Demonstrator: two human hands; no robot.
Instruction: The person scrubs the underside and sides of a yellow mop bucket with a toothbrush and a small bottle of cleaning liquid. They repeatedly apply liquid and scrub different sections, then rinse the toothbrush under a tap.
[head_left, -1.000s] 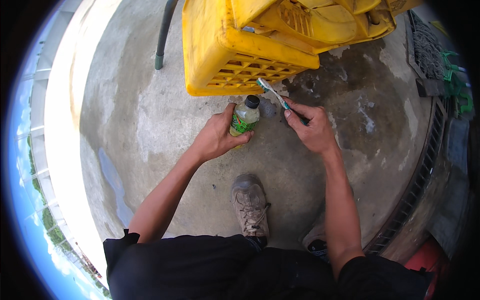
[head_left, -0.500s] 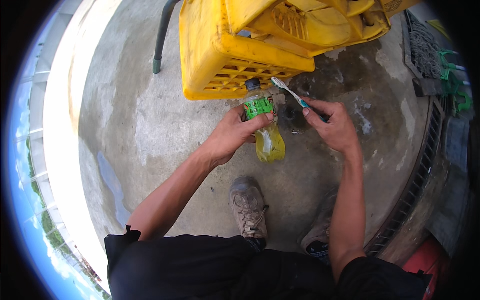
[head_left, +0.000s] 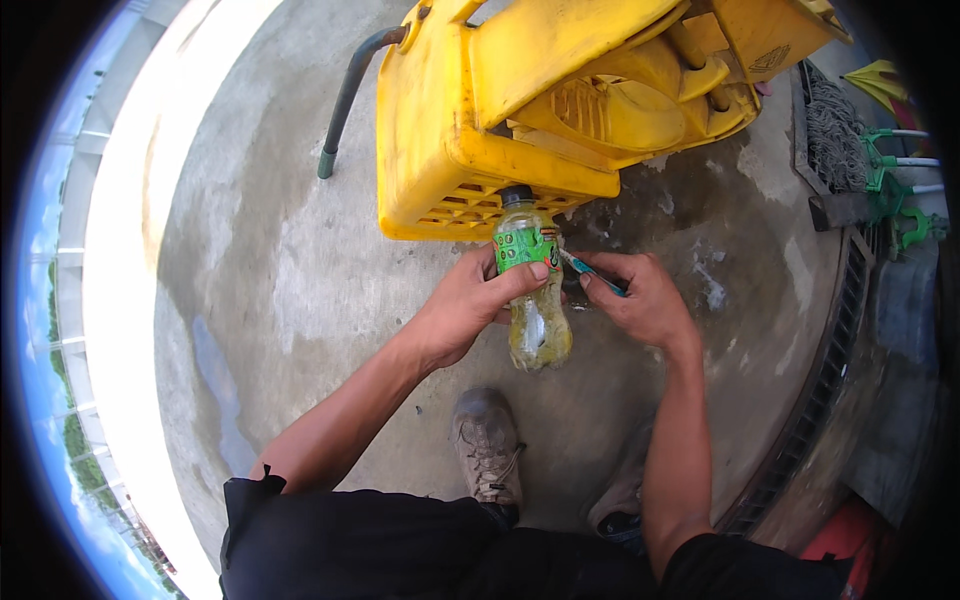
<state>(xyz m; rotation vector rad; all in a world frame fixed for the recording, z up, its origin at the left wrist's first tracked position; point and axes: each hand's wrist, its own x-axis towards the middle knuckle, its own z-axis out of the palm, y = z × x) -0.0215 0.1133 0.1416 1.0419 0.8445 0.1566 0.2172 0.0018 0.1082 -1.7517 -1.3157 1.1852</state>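
Bottle [head_left: 540, 318]: clear plastic with a narrow waist; black cap [head_left: 516, 196] fitted; green wrapper [head_left: 512, 249] around the upper body.
Bottle contents: yellowish liquid, seen through the lower wall; exact fill level cannot be read.
Bottle attitude: cap end toward the yellow plastic unit [head_left: 428, 150], base end toward the wearer's shoe [head_left: 486, 440].
Left hand [head_left: 462, 308]: fingers curled around the bottle, thumb laid across the front at the wrapper's lower edge.
Bottle relative to left grip: neck and cap project beyond the thumb; waist and base hang on the near side of it.
Right hand [head_left: 642, 302]: thumb and fingers closed on the toothbrush [head_left: 594, 273] by its handle.
Toothbrush: white and teal; shaft directed at the bottle's right side. Its head is hidden, apparently behind the bottle; contact cannot be confirmed.
Yellow plastic unit: scuffed walls, grid-like lower face, just beyond the cap.
Floor [head_left: 300, 250]: concrete, with dark damp-looking patches.
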